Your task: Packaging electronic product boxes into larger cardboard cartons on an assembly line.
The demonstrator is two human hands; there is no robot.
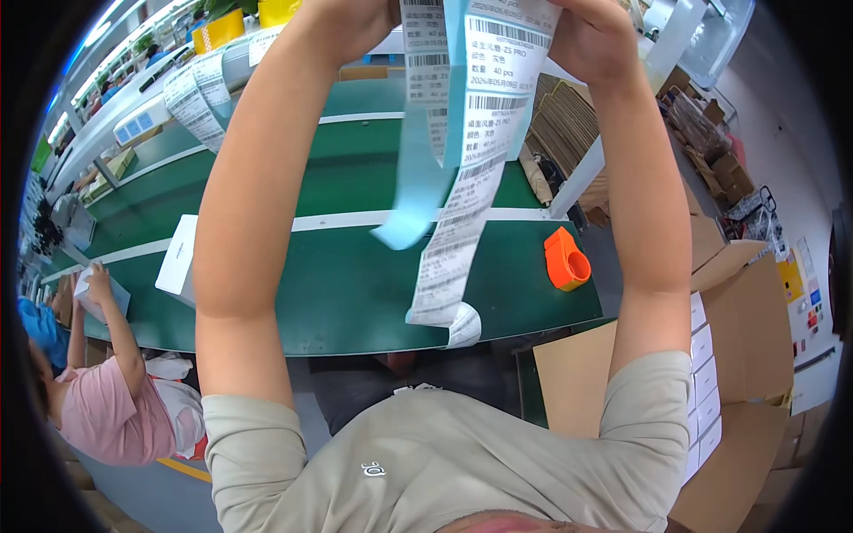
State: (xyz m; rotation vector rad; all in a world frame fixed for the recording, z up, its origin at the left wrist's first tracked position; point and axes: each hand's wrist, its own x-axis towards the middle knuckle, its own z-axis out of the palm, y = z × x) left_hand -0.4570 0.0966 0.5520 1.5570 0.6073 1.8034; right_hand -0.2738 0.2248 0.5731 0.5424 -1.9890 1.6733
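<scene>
Both my hands are raised at the top of the view, holding a long strip of white printed barcode labels [462,204] on pale blue backing paper [418,178]. My left hand [355,22] grips the strip's upper left part, my right hand [591,40] its upper right part. The strip hangs down over the green conveyor belt [346,284], its lower end curling near the belt's front edge. The blue backing has peeled away to the left of the labels.
An orange tape dispenser [566,259] lies on the belt at right. A white box [178,258] sits on the belt at left, where another person [107,391] in pink handles a white item. An open cardboard carton [737,355] with white boxes stands at right. More label strips [200,98] hang far left.
</scene>
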